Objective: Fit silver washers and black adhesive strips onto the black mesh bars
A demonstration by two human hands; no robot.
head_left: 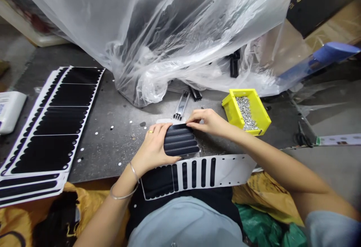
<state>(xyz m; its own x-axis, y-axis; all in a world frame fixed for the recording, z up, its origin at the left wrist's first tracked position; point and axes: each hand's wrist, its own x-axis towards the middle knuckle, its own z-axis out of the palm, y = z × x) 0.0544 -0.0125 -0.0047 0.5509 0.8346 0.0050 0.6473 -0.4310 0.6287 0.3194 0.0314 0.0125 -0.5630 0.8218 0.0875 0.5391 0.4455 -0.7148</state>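
A black ribbed piece point(180, 140), made of long round-ended bars side by side, lies on the dark tabletop in front of me. My left hand point(156, 143) grips its left end, thumb along the near edge and fingers over the far one. At the far right corner, my right hand point(204, 122) pinches the end of a black strip along the top bar; the fingertips partly hide it. Between me and the piece, a white backing sheet point(231, 170) carries several black strip stickers point(193, 174), part of it bare. Beyond the hands lies a clear-and-black slotted part point(182, 105).
Right of my hands stands a yellow bin point(261, 111) with small silvery metal pieces point(246, 113). More black sticker sheets point(63, 121) are stacked at left. Plastic sheeting point(180, 32) hangs over the back. Scissors point(301, 136) lie at the right; a white container point(11, 111) sits far left.
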